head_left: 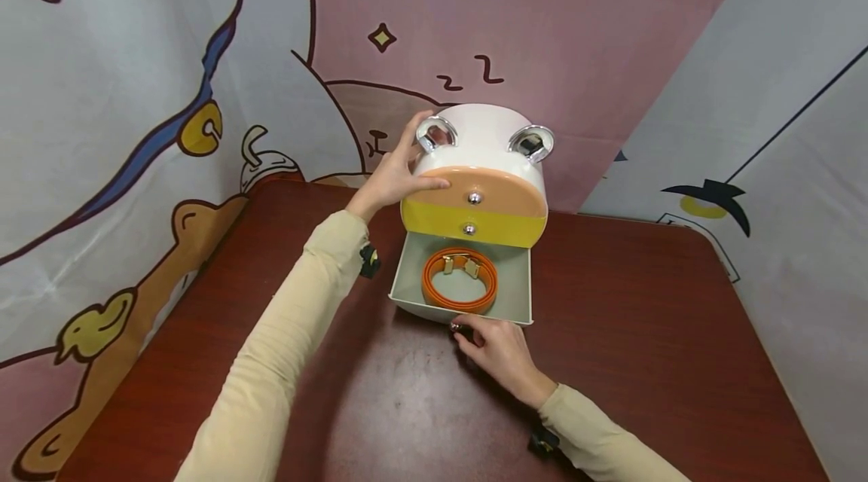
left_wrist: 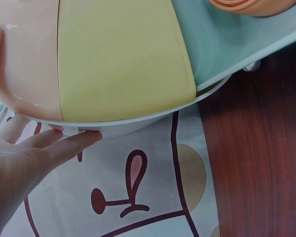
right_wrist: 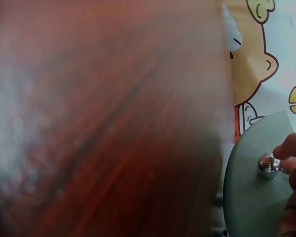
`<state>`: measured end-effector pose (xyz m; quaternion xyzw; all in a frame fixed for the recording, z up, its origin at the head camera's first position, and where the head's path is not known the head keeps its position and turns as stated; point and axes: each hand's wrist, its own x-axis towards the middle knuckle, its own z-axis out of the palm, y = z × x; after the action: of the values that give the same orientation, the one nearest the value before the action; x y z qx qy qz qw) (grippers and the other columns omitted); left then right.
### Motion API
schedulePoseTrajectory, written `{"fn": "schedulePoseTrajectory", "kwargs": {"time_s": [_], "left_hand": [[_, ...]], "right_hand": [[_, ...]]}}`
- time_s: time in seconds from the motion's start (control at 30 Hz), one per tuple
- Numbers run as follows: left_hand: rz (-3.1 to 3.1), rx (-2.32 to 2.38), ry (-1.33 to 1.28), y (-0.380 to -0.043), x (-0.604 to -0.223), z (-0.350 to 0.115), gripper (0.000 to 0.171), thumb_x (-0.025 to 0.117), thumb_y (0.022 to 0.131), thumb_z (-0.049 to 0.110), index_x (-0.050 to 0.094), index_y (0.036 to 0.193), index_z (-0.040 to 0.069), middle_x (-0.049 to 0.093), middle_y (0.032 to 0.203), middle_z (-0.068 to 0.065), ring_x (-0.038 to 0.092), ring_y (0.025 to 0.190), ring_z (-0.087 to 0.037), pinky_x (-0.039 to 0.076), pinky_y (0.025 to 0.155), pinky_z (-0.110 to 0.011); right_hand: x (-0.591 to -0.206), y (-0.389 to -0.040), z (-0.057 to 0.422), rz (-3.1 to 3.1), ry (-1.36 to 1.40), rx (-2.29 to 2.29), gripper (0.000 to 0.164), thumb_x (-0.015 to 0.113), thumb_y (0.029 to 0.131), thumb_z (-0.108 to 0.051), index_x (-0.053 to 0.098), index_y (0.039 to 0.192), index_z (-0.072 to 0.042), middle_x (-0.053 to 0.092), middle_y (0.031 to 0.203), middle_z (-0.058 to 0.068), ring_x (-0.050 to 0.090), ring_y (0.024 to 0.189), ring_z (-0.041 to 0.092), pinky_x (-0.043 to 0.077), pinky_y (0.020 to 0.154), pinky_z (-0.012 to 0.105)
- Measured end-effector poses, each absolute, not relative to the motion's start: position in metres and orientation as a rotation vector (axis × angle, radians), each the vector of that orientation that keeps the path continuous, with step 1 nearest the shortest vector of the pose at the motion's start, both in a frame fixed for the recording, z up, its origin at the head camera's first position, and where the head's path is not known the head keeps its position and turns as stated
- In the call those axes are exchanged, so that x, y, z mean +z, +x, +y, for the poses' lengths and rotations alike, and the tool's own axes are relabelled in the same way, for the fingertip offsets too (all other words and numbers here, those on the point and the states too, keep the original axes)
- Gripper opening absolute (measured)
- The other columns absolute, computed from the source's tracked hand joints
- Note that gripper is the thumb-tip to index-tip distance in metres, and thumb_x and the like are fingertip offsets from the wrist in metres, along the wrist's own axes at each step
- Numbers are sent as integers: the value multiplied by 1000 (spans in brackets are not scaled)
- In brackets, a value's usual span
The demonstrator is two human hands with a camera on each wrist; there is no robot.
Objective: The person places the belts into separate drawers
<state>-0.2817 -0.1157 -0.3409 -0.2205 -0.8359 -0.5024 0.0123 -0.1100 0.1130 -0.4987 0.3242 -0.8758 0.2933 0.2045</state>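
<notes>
A white drawer box [head_left: 478,139] with two chrome ear-like rings stands at the table's back. Its lowest drawer [head_left: 511,282], pale grey-green, is pulled out, and a coiled orange belt [head_left: 466,306] with gold-coloured metal pieces lies inside. Above it, the orange drawer [head_left: 510,192] and the yellow drawer [head_left: 505,228] sit closed. With my left hand [head_left: 398,169] I hold the box's left side, thumb on the orange front and fingers along the side [left_wrist: 32,153]. My right hand [head_left: 502,354] pinches the lowest drawer's round silver knob [right_wrist: 269,164] between thumb and finger.
The dark red-brown table [head_left: 644,346] extends on both sides and in front of the box. A printed cartoon cloth [head_left: 576,30] hangs close behind the box and along the left. More cloth borders the table's right edge.
</notes>
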Motion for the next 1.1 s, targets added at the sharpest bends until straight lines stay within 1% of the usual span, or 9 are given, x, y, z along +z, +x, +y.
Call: {"fn": "schedulePoseTrajectory", "kwargs": {"time_s": [0.2, 0.4, 0.43, 0.47, 0.63, 0.67, 0.8, 0.97, 1.1], "left_hand": [[-2599, -1577, -686, -283, -341, -116, 110, 85, 74, 32, 6, 146, 56, 39, 150, -4, 48, 126, -30, 44, 95, -46], [-2584, -1594, -711, -284, -341, -116, 110, 85, 75, 30, 7, 150, 48, 40, 149, -3, 50, 124, -28, 44, 95, -43], [-2588, -1595, -713, -280, -337, -115, 109, 84, 76, 28, 7, 151, 44, 40, 149, -4, 51, 124, -28, 44, 95, -43], [-2590, -1590, -711, -280, -337, -115, 109, 84, 76, 28, 7, 151, 45, 40, 149, -4, 51, 123, -27, 44, 95, -43], [-2597, -1592, -695, -278, -338, -114, 109, 85, 76, 29, 7, 150, 47, 41, 149, -5, 51, 123, -28, 44, 95, -44], [-2594, -1588, -697, -282, -342, -114, 109, 85, 75, 31, 8, 149, 51, 41, 148, -4, 50, 123, -27, 44, 95, -43], [-2601, -1575, -700, -282, -341, -113, 110, 86, 74, 31, 8, 149, 50, 42, 148, -3, 50, 124, -27, 43, 96, -43], [-2592, -1549, -705, -281, -338, -114, 110, 85, 74, 31, 8, 152, 42, 45, 146, -3, 56, 116, -26, 46, 93, -43], [-2603, -1558, -696, -281, -339, -115, 109, 85, 75, 32, 7, 149, 49, 44, 147, -2, 55, 117, -25, 45, 94, -43]], "right_hand": [[-502, -112, 115, -2420, 900, 789, 26, 83, 75, -12, 74, 98, -19, 45, 60, -19, 36, 51, -5, 29, 44, 17], [-505, -116, 116, -2349, 948, 732, 29, 83, 73, -10, 72, 99, -19, 64, 72, -14, 46, 52, -2, 35, 43, 22], [-506, -117, 116, -2331, 958, 704, 29, 83, 74, -10, 71, 99, -18, 67, 76, -12, 49, 52, 0, 36, 42, 23], [-506, -119, 116, -2317, 966, 670, 29, 82, 74, -10, 71, 99, -18, 69, 78, -10, 52, 51, 2, 36, 40, 24], [-504, -130, 120, -2271, 950, 557, 27, 81, 76, -14, 68, 99, -14, 71, 78, -4, 56, 47, 11, 36, 36, 28], [-504, -133, 121, -2273, 943, 559, 27, 82, 76, -14, 68, 99, -14, 71, 77, -4, 55, 46, 11, 36, 36, 29], [-504, -138, 123, -2279, 928, 583, 27, 83, 75, -14, 69, 97, -14, 70, 75, -4, 53, 46, 10, 37, 37, 30], [-502, -141, 122, -2281, 923, 609, 25, 82, 76, -14, 69, 97, -15, 69, 74, -6, 49, 45, 7, 34, 37, 27], [-502, -142, 120, -2290, 917, 635, 24, 82, 76, -14, 69, 96, -15, 65, 67, -9, 44, 44, 4, 32, 37, 24]]}}
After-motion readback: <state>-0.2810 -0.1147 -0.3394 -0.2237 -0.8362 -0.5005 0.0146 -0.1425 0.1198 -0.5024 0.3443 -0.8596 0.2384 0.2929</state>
